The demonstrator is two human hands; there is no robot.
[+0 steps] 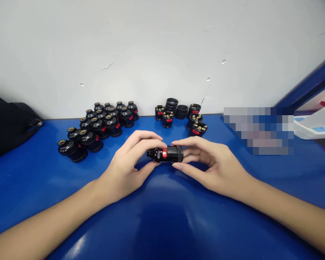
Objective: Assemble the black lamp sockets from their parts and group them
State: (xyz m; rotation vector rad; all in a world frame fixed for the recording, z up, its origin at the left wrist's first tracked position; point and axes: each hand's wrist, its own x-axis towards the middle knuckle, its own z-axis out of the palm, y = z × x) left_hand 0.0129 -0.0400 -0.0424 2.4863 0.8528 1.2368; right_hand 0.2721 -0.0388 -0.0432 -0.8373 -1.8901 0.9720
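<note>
I hold a black socket (172, 154) on its side at my clock's centre, over the blue table (162, 220). My left hand (126, 168) pinches its narrow, capped end at nine o'clock; my right hand (219, 168) clasps the wide end at three, fingers parted only by its thickness. Holding both ends probably keeps it level and steady. Capped sockets (98, 127) stand in rows near ten, perhaps to stay apart from the uncapped sockets (168, 120) around twelve to one.

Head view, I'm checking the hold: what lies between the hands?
In the head view, a black piece with a red tab, held by left hand and right hand.
</note>
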